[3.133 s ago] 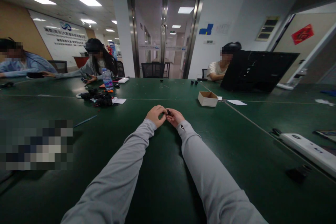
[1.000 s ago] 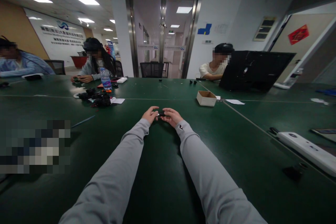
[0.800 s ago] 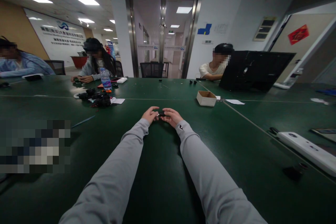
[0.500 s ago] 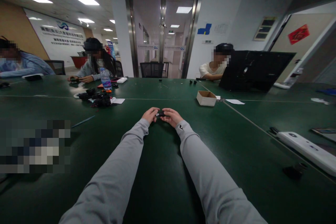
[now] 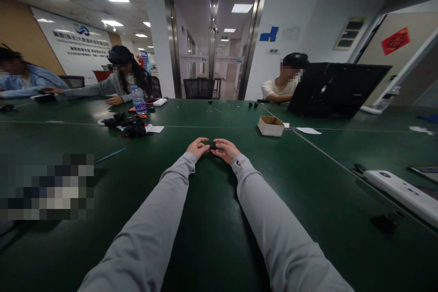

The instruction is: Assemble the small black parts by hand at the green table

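Observation:
My right hand [image 5: 226,149] pinches a small black object [image 5: 213,146] in front of me, just above the green table. Its exact kind is too small to make out, and the fingers cover part of it. Facing it from the left is my left hand [image 5: 198,147], index finger and thumb apart. The left thumb tip reaches the near end of the black object; whether it presses on it I cannot tell. Both forearms, in grey sleeves, stretch forward over the table [image 5: 212,219].
An open cardboard box [image 5: 271,127] stands right of my hands. Left lie a pile of black parts [image 5: 126,124], a water bottle [image 5: 138,100] and a blue strip [image 5: 110,155]. A monitor [image 5: 337,89] and a white device [image 5: 404,191] are on the right. Several people sit around.
My left fingers have loosened and spread from the black object, and its pale part no longer shows. A co-worker at the left has stretched an arm out toward a dark item.

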`<state>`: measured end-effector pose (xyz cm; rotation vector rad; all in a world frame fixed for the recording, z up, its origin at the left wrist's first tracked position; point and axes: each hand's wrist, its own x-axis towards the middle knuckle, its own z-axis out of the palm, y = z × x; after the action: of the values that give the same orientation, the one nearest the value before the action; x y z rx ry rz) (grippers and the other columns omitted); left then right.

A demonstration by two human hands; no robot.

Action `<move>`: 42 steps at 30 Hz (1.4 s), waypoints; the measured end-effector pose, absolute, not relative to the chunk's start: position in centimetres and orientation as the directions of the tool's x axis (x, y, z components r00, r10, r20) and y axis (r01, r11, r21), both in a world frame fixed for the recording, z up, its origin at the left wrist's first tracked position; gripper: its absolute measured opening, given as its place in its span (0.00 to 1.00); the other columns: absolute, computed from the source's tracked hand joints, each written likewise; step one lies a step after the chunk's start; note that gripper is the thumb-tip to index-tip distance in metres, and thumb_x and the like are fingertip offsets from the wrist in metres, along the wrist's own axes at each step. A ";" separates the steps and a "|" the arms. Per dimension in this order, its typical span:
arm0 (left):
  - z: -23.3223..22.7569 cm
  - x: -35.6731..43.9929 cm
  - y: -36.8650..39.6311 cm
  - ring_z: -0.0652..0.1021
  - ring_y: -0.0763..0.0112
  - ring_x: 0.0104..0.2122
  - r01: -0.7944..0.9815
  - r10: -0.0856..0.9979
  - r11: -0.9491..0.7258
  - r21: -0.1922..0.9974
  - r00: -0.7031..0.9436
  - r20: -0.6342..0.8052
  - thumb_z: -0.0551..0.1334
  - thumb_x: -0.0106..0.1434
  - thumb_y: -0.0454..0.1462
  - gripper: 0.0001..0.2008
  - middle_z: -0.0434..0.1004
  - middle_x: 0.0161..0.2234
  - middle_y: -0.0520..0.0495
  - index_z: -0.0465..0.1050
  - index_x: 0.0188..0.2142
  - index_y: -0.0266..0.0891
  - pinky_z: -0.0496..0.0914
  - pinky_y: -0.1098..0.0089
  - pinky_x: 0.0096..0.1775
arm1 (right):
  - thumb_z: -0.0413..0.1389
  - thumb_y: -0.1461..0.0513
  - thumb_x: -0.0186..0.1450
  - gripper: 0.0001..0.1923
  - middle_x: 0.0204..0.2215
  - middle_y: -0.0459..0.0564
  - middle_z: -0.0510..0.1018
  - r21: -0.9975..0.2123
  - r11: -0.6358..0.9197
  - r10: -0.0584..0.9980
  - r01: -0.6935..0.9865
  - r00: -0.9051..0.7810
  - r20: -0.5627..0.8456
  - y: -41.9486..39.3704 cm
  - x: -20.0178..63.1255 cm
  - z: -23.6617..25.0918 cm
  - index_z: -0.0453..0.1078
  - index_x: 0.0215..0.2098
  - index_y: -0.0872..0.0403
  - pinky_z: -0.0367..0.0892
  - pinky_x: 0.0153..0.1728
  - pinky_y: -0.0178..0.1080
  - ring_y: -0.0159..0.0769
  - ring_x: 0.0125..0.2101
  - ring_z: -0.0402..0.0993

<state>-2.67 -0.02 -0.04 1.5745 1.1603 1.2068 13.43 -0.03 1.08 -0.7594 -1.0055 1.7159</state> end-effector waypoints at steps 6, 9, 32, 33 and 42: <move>0.1 -2.5 -0.1 0.69 0.78 0.17 0.138 0.969 -0.231 0.963 0.117 0.216 0.60 0.53 0.41 0.17 0.68 0.15 0.54 0.67 0.40 0.34 0.61 0.77 0.21 | 0.52 0.73 0.55 0.10 0.22 0.48 0.75 -0.891 -0.191 0.939 -0.412 -0.340 -0.045 0.0 13.4 1.0 0.66 0.34 0.57 0.73 0.26 0.36 0.32 0.22 0.74; 0.2 -2.5 -0.2 0.66 0.79 0.14 0.159 0.974 -0.212 0.964 0.111 0.196 0.55 0.57 0.43 0.16 0.65 0.13 0.55 0.67 0.40 0.33 0.60 0.77 0.20 | 0.52 0.73 0.55 0.10 0.22 0.48 0.74 -0.892 -0.189 0.940 -0.410 -0.337 -0.045 0.0 13.4 1.1 0.66 0.34 0.57 0.73 0.26 0.36 0.32 0.22 0.74; 0.3 -2.5 -0.5 0.70 0.77 0.20 0.162 0.965 -0.251 0.954 0.113 0.235 0.61 0.52 0.35 0.14 0.69 0.19 0.53 0.67 0.39 0.33 0.63 0.77 0.23 | 0.50 0.74 0.56 0.11 0.22 0.48 0.74 -0.899 -0.186 0.941 -0.397 -0.336 -0.046 -0.3 13.4 1.2 0.65 0.34 0.57 0.72 0.28 0.36 0.31 0.22 0.73; 0.4 -2.5 -0.5 0.70 0.77 0.21 0.155 0.963 -0.258 0.954 0.123 0.241 0.61 0.52 0.34 0.15 0.69 0.19 0.53 0.67 0.40 0.33 0.63 0.76 0.23 | 0.50 0.74 0.56 0.11 0.22 0.48 0.74 -0.898 -0.185 0.940 -0.399 -0.338 -0.043 -0.2 13.4 1.2 0.65 0.34 0.57 0.72 0.28 0.36 0.31 0.23 0.73; 0.9 -2.4 -1.0 0.69 0.79 0.19 0.141 0.966 -0.246 0.959 0.116 0.231 0.59 0.53 0.31 0.13 0.69 0.20 0.52 0.67 0.39 0.32 0.63 0.77 0.23 | 0.49 0.75 0.56 0.10 0.22 0.49 0.74 -0.893 -0.185 0.944 -0.411 -0.327 -0.046 -0.3 13.3 1.2 0.65 0.35 0.58 0.72 0.26 0.35 0.31 0.22 0.73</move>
<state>-2.35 -0.95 0.92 1.5485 1.1225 1.2312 13.27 -0.26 1.23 -0.7797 -1.0135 1.7052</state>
